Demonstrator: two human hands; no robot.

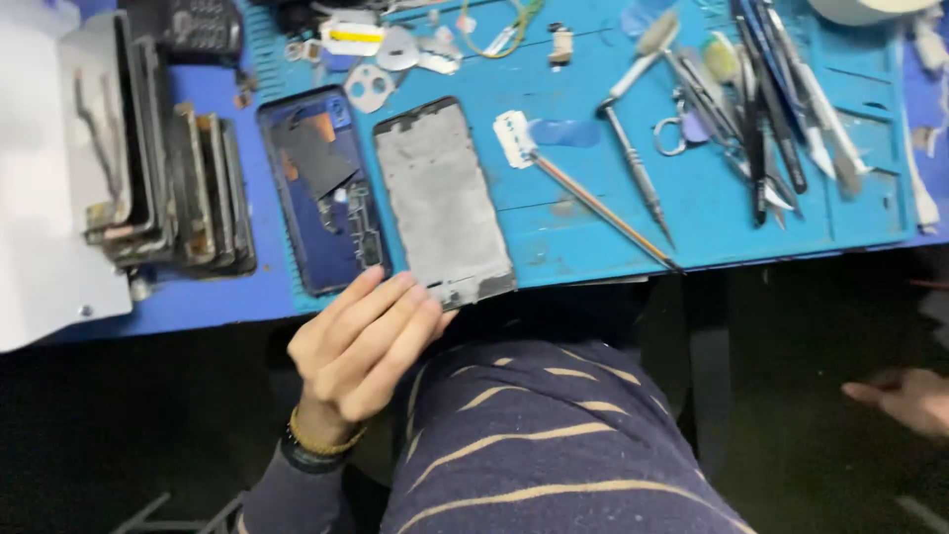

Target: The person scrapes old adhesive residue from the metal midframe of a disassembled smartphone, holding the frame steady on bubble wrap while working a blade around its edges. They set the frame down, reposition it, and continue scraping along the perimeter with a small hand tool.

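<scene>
My left hand (361, 341) is loosely open, fingertips on the near edge of the grey phone frame (443, 203), lying on the blue mat (593, 232) beside the blue back housing (318, 188). My right hand (905, 399) is down off the bench, blurry, grip unclear. Probably best to slide it flat, not bend it.

Left hand (361, 341) bare, with a gold bead bracelet (321, 442) and a dark band (308, 458) at the wrist, above a grey sleeve (282, 499). Dark navy trousers (554, 435) with thin tan stripes. Right hand (905, 398) bare, blurred.
</scene>
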